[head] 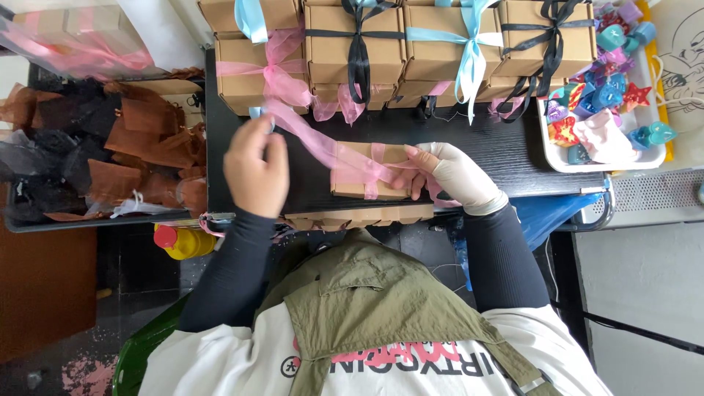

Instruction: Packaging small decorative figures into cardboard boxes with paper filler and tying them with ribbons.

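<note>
Two forearms in black sleeves reach out over the dark surface (484, 147). Left hand (257, 169), fingers curled, pinches the pink ribbon (312, 139) and draws it up-left. Right hand (455, 176), gloved, presses spread fingers on the box (367, 172) lying between them. Farther off stand tied boxes (396, 44).

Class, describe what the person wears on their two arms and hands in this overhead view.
Both arms are covered to the wrist by long, close-fitting black sleeves. The right hand wears a thin, whitish disposable glove; the left hand is bare. No watch, rings or markings show.
</note>
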